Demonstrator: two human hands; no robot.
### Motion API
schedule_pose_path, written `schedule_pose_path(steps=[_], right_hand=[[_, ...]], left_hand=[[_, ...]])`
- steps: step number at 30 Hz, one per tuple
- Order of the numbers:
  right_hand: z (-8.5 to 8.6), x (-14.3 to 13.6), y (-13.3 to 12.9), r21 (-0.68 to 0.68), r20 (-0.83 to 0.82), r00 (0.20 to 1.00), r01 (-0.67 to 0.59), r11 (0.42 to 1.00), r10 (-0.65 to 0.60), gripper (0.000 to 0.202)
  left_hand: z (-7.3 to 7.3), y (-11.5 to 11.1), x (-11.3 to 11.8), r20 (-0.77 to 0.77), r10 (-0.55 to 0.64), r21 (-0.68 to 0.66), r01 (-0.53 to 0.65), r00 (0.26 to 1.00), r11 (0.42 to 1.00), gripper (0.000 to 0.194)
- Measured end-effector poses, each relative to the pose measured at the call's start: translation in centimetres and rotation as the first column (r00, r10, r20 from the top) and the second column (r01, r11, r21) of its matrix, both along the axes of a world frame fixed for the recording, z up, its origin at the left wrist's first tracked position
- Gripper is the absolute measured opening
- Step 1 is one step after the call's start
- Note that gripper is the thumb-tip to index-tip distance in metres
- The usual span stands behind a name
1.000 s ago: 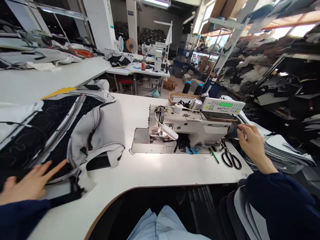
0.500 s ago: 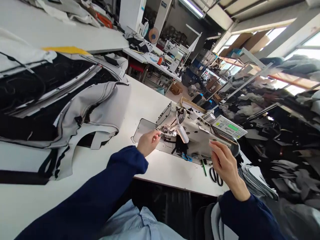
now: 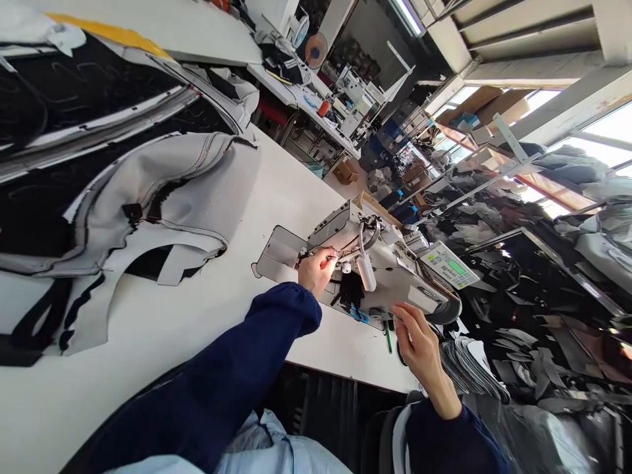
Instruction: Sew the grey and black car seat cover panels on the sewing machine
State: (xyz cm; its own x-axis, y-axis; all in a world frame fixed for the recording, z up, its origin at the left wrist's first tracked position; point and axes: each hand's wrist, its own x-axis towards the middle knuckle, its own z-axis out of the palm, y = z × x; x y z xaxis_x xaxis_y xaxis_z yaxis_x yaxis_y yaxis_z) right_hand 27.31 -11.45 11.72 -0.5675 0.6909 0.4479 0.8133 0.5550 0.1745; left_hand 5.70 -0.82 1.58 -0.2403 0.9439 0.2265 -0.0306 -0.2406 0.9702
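Right hand point(image 3: 419, 345): nearest, forearm raised from a dark sleeve, fingers loosely curled beside the handwheel end of the sewing machine point(image 3: 380, 263); whether the grip holds anything cannot be told.
Left hand point(image 3: 316, 270): arm stretched forward across the white surface point(image 3: 207, 322), fingertips pinched together at the needle area under the machine's lamp; what they pinch is too small to tell.
Fabric point(image 3: 162, 197): grey and black pieces lying flat, well left of the machine.

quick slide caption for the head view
Left hand at the needle area of a sewing machine, right hand by its handwheel end.
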Motion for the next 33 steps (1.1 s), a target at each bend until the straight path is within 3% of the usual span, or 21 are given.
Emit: schedule_pose_path(steps=[11,33], right_hand=[[-0.5,0.1,0.2,-0.044,-0.036,0.999,0.008,0.999,-0.009,0.024],[1.0,-5.7,4.4,0.027,-0.137,0.987,-0.077,0.997,0.080,0.021]], left_hand=[[-0.7,-0.6,-1.7,0.001,0.059,0.009,-0.059,0.998,0.998,0.020],[-1.3,-1.4,-3.7,0.135,0.021,-0.035,-0.016,0.991,0.999,0.025]])
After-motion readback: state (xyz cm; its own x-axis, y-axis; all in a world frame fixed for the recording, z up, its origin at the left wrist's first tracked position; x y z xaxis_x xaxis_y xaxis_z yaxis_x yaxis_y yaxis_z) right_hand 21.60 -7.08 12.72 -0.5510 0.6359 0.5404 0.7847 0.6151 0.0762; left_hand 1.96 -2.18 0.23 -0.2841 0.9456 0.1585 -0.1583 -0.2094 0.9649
